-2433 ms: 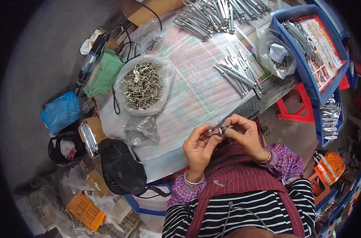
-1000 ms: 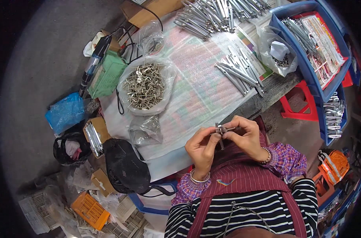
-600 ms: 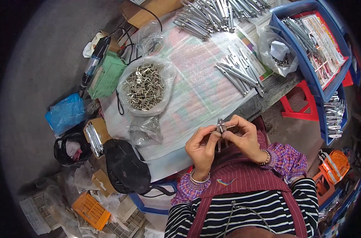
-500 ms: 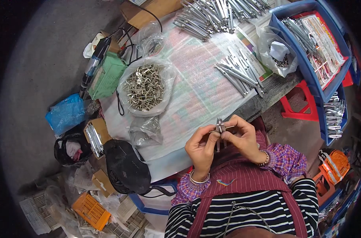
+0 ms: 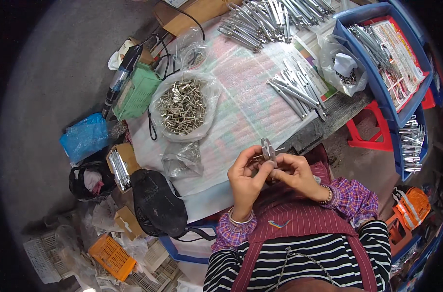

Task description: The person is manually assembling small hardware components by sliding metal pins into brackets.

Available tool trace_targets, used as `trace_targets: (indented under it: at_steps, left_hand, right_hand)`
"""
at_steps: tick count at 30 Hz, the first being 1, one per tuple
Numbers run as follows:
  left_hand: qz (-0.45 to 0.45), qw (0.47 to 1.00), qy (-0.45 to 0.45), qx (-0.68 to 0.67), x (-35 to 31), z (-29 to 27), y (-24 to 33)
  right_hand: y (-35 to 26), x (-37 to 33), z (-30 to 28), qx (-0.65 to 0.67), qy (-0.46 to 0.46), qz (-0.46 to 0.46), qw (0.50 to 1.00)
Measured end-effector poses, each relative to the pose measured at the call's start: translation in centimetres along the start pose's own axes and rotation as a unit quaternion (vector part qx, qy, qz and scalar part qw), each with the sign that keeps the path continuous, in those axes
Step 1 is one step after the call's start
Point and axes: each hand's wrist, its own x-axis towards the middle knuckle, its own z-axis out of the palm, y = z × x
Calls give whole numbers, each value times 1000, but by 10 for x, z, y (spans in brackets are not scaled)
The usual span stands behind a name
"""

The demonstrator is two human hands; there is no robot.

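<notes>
Grey concrete floor (image 5: 41, 73) surrounds a low paper-covered table (image 5: 245, 97), with what looks like a red stool (image 5: 372, 131) beside it.

Shiny metal clip (image 5: 266, 148); glossy plastic sheet (image 5: 241, 102) covers the table.

I see silver metal part (image 5: 267, 149), purple plaid cuffs (image 5: 237, 231), maroon striped apron (image 5: 299, 221), black-white striped shirt (image 5: 323, 258). Blue bin (image 5: 377, 97), red stool (image 5: 365, 136), green box (image 5: 136, 92), orange crate (image 5: 112, 256), blue bag (image 5: 85, 137).
</notes>
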Motion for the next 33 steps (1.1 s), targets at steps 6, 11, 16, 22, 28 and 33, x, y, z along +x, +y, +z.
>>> trace_targets:
  at_steps: [6,11,16,22,28,33]
  left_hand:
    - [21,999,-10,44,3,-9,-7]
    - [32,988,-61,140,4,-24,-7]
    - [75,990,-25,118,10,-9,-3]
    - [96,974,-49,200,10,-22,-5]
    - [75,982,-23,170,9,-20,-9]
    - [35,971,-44,235,7,-30,-10]
  right_hand:
    - [-2,1,-2,-63,-26,-25,997]
    - [-8,0,-2,-80,-78,-16,994]
    - [-3,2,-6,-72,-49,-11,996]
    - [-8,2,-4,-51,-71,1,996]
    - [-10,6,-5,-120,-62,-62,989]
    - [-15,4,-2,-68,-71,2,995]
